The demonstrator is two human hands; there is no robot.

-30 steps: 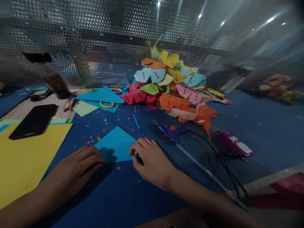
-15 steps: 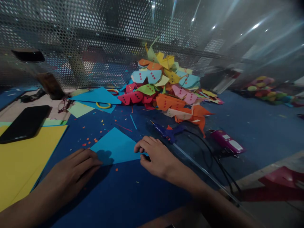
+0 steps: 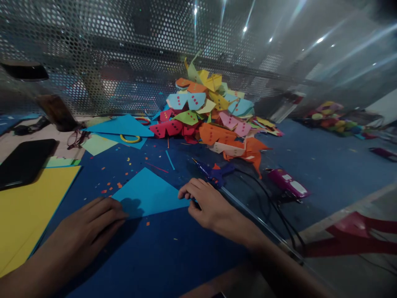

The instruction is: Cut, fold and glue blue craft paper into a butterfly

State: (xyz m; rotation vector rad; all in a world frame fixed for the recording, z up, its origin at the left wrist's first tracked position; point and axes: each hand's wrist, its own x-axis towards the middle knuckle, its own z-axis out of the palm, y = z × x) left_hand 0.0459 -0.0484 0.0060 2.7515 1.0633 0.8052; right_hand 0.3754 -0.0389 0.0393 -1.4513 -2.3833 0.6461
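Blue paper triangle [image 3: 149,193] lies flat, lower centre of frame; my left hand [image 3: 89,219] rests open on its left corner, my right hand [image 3: 208,203] curls over its right tip, whether pinching I cannot tell

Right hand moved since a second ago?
Yes. The right hand slid rightward to the corner of the blue paper triangle, closer to the glue gun.

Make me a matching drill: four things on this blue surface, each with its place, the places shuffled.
1 light blue paper triangle
2 black phone
3 glue gun
4 pile of folded paper

A against the mesh wall
B between the left hand and the right hand
C far left, beside the yellow sheet
D just beyond the right hand

Pairs: 1-B, 2-C, 3-D, 4-A
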